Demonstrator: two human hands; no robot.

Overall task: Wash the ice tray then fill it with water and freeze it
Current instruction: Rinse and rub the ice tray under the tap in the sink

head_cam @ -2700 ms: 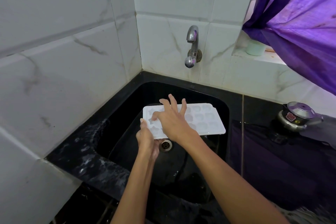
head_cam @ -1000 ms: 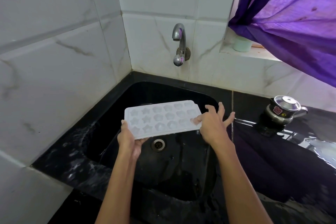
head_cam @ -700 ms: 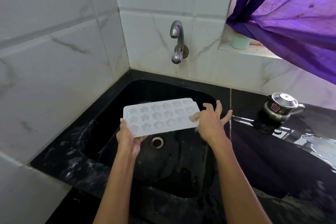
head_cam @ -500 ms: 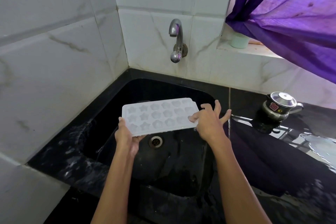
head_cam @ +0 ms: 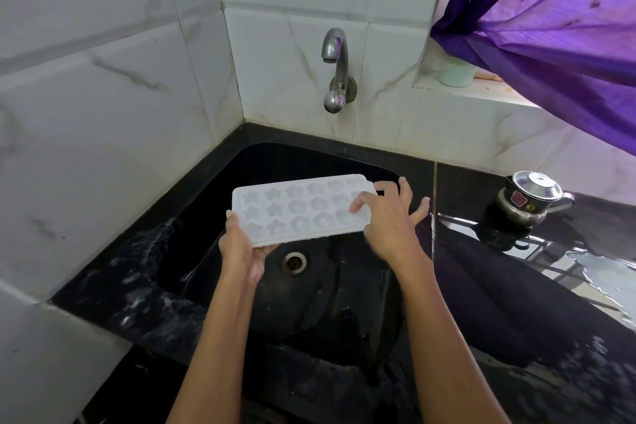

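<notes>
A white ice tray [head_cam: 296, 208] with star and flower shaped cells is held level over the black sink [head_cam: 241, 162], cells facing up. My left hand [head_cam: 241, 251] grips its near left corner from below, thumb on the rim. My right hand [head_cam: 387, 220] rests on the tray's right end, fingertips on the cells and the other fingers spread. The steel tap [head_cam: 335, 69] juts from the tiled wall above the tray, with no water running.
The sink drain [head_cam: 293, 262] lies under the tray. A small lidded steel pot [head_cam: 526, 200] stands on the wet black counter [head_cam: 516, 286] at right. A purple curtain [head_cam: 550, 17] hangs upper right over a ledge with a pale green cup [head_cam: 456, 72]. Tiled walls close in left and back.
My right hand slid from the tray's left cells to its right end. The tray turned more level and stays over the sink in my left hand.
</notes>
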